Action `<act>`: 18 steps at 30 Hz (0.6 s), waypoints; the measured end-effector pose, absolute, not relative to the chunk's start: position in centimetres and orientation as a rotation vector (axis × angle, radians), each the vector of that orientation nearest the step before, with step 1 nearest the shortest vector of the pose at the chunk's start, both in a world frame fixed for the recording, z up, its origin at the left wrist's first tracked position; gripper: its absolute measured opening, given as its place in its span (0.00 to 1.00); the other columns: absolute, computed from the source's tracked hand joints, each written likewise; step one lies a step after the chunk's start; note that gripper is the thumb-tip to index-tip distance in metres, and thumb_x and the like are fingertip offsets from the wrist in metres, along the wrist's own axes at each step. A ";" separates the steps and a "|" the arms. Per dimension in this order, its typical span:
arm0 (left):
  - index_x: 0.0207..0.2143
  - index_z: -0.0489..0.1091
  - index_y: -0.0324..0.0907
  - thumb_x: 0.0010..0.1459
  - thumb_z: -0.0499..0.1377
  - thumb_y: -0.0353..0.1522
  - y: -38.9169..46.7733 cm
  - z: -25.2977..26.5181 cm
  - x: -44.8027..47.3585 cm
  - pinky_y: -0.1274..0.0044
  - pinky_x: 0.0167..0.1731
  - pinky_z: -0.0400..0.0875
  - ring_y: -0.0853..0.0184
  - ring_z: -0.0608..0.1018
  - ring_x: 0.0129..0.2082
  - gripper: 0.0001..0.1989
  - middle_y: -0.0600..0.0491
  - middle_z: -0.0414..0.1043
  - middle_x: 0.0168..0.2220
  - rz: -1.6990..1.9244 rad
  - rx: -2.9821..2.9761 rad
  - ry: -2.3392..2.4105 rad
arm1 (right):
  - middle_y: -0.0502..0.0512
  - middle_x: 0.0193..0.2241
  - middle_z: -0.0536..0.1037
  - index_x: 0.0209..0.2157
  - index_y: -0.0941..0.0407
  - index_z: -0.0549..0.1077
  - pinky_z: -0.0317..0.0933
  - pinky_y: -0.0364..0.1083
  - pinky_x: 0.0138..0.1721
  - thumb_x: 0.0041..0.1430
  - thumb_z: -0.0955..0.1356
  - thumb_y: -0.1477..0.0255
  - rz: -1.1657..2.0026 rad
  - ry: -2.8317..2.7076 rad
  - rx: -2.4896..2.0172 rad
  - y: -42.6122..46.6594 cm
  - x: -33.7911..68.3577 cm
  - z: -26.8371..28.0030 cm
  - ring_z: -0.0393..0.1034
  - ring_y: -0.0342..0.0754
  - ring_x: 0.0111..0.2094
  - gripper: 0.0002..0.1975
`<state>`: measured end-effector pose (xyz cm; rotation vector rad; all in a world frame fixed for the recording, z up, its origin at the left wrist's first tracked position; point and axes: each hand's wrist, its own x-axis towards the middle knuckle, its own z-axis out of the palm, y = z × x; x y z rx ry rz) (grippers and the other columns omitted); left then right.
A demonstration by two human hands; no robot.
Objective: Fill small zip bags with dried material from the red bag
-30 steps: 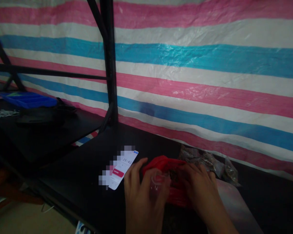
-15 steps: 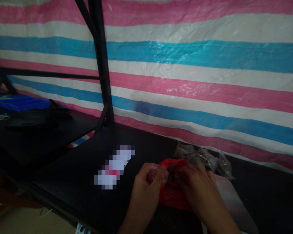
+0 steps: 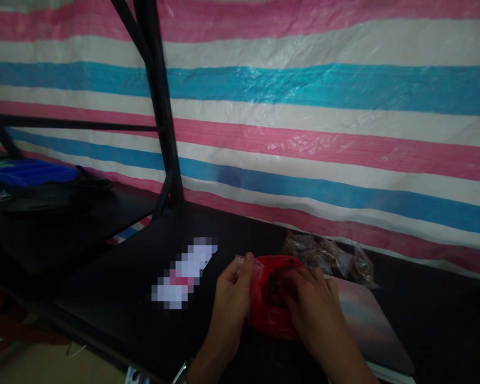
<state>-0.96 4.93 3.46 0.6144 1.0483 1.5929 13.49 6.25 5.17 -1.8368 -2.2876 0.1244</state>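
Note:
A red plastic bag (image 3: 274, 325) lies opened on the black table, with dark, crumbly dried material (image 3: 276, 288) inside. Pinched between the thumb and fingers of my left hand (image 3: 234, 290) is a small clear plastic bag (image 3: 244, 261), at the red bag's left edge. My right hand (image 3: 314, 304) reaches into the red bag's mouth with its fingers curled into the dark material; what the fingertips grip is hidden. Behind the red bag, several filled clear bags (image 3: 320, 256) of brownish dried bits lie together.
A thin, pale pinkish-grey flat panel with rounded corners (image 3: 372, 325) lies right of my right hand. On the black table (image 3: 116, 288), left of my hands, is a pixelated whitish strip (image 3: 184, 274). A black metal post (image 3: 162, 117) stands before striped sheeting (image 3: 324, 133). Further left is a blue tray (image 3: 32, 172).
My left hand has turned, its thumb now upright on the small clear bag. The red bag's mouth shows wider, and my right fingers sit in the dark material. The view has shifted slightly.

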 end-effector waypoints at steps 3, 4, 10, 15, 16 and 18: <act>0.32 0.73 0.40 0.54 0.68 0.54 5.0 3.4 -1.1 0.79 0.29 0.70 0.71 0.72 0.26 0.25 0.58 0.72 0.25 1.554 0.774 1.173 | 0.57 0.56 0.81 0.51 0.51 0.81 0.58 0.60 0.53 0.66 0.65 0.82 0.107 -2.268 -1.833 6.2 13.4 5.1 0.69 0.65 0.57 0.19; 0.33 0.74 0.40 0.55 0.68 0.54 5.0 3.3 -1.1 0.77 0.31 0.72 0.69 0.74 0.27 0.25 0.56 0.73 0.27 1.541 0.825 1.204 | 0.57 0.56 0.81 0.51 0.51 0.81 0.59 0.60 0.53 0.65 0.65 0.82 0.107 -2.266 -1.833 6.2 13.3 5.1 0.69 0.65 0.57 0.19; 0.30 0.75 0.42 0.55 0.70 0.46 4.9 3.0 -1.1 0.75 0.35 0.71 0.66 0.73 0.32 0.17 0.55 0.71 0.32 1.593 0.999 1.305 | 0.59 0.56 0.81 0.52 0.53 0.82 0.59 0.61 0.54 0.65 0.68 0.79 0.061 -2.265 -1.878 6.4 13.1 5.0 0.69 0.67 0.58 0.18; 0.31 0.76 0.43 0.54 0.71 0.47 5.1 2.5 -1.1 0.75 0.36 0.70 0.66 0.73 0.34 0.17 0.55 0.71 0.34 1.607 1.018 1.236 | 0.58 0.56 0.82 0.51 0.51 0.82 0.59 0.62 0.55 0.65 0.68 0.78 0.082 -2.285 -1.869 6.6 12.8 5.0 0.70 0.66 0.58 0.17; 0.31 0.76 0.43 0.54 0.71 0.49 5.2 2.4 -1.1 0.75 0.36 0.70 0.66 0.73 0.33 0.19 0.55 0.72 0.33 1.588 1.002 1.202 | 0.58 0.56 0.82 0.52 0.51 0.82 0.59 0.62 0.55 0.66 0.68 0.78 0.076 -2.283 -1.870 6.6 12.7 4.9 0.70 0.66 0.57 0.17; 0.31 0.75 0.42 0.52 0.70 0.53 5.4 2.2 -1.1 0.75 0.34 0.70 0.67 0.73 0.31 0.24 0.55 0.73 0.30 1.549 0.952 1.135 | 0.59 0.55 0.82 0.52 0.52 0.82 0.59 0.62 0.55 0.66 0.68 0.78 0.064 -2.278 -1.875 6.6 12.7 4.7 0.70 0.67 0.57 0.17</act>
